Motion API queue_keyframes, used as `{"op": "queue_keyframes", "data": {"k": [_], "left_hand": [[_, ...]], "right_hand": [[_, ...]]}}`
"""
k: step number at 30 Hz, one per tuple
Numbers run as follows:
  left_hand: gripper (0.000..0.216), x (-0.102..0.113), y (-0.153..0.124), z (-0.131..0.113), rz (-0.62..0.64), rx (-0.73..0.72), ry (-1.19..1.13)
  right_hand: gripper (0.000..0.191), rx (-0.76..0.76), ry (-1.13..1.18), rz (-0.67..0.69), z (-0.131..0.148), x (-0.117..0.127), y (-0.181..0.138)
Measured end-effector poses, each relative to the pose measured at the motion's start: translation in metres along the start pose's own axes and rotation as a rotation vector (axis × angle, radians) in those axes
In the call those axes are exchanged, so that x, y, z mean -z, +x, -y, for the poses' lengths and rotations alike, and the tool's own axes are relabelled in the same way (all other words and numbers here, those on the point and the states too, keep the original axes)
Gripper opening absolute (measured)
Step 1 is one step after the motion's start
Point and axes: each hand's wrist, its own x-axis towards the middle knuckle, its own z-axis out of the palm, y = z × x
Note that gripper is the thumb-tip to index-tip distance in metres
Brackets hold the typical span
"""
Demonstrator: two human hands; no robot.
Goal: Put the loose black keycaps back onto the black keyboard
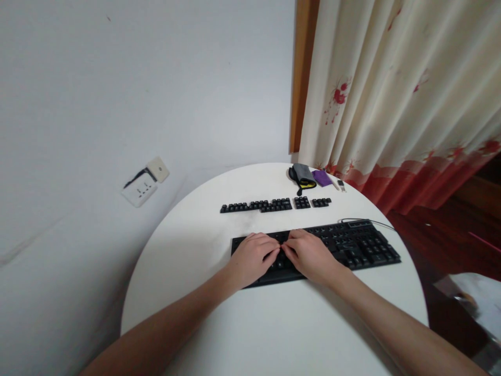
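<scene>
A black keyboard lies across a round white table. Both my hands rest on its left half, fingertips meeting near the middle of the key field. My left hand has its fingers curled down onto the keys. My right hand is bent the same way, fingertips pinched close to the left hand's. Whether either pinch holds a keycap is hidden. Behind the keyboard lies a row of loose black keycaps, laid out in three groups.
At the table's far edge lie a grey and yellow pouch, a purple cloth and a small tool. The keyboard cable runs off right. A wall socket is at left, a curtain at right.
</scene>
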Motion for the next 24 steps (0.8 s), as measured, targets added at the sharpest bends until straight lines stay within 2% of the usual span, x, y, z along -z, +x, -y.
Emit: {"op": "queue_keyframes", "data": {"k": [8, 15, 19, 24], "left_hand": [[0.022, 0.0002, -0.0023, 0.0027, -0.011, -0.014, -0.024], [0.021, 0.0024, -0.0038, 0.0054, 0.033, -0.032, -0.011], [0.021, 0.0027, -0.0043, 0.0044, -0.01, -0.01, -0.032], [0.022, 0.0015, -0.005, -0.0002, -0.013, -0.034, -0.013]], "right_hand": [[0.033, -0.031, 0.015, -0.004, 0.0011, -0.0016, 0.0001], [0.034, -0.052, 0.043, -0.011, 0.0011, -0.0025, 0.0016], [0.031, -0.069, 0.078, -0.018, 0.0012, -0.0032, 0.0026], [0.037, -0.099, 0.111, -0.016, -0.0025, -0.0044, 0.0055]]}}
